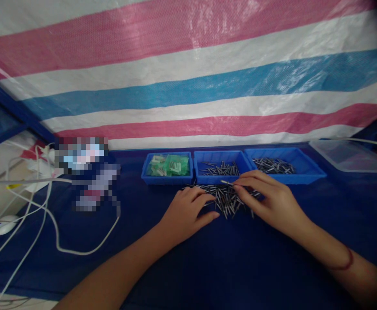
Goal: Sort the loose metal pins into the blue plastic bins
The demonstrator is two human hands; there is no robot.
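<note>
A loose pile of thin dark metal rods (pixel 226 200) lies on the blue table, in front of the bins. My left hand (pixel 190 213) rests at the pile's left edge, thumb apart from the bent fingers and nothing visibly held. Between thumb and fingertips, my right hand (pixel 269 198) pinches one thin metal rod (pixel 226 182) with a pale end pointing left, just above the pile. Similar rods lie in the middle blue bin (pixel 219 177) and the right blue bin (pixel 307 174). Small green packets (pixel 177 165) fill much of the left blue bin (pixel 167 180).
White cables (pixel 59 241) loop across the table's left side, near two blurred-out items. A clear plastic lid (pixel 350 156) lies at the back right. Behind the bins hangs a striped plastic sheet (pixel 188 94). A blue frame post (pixel 17 105) stands at left.
</note>
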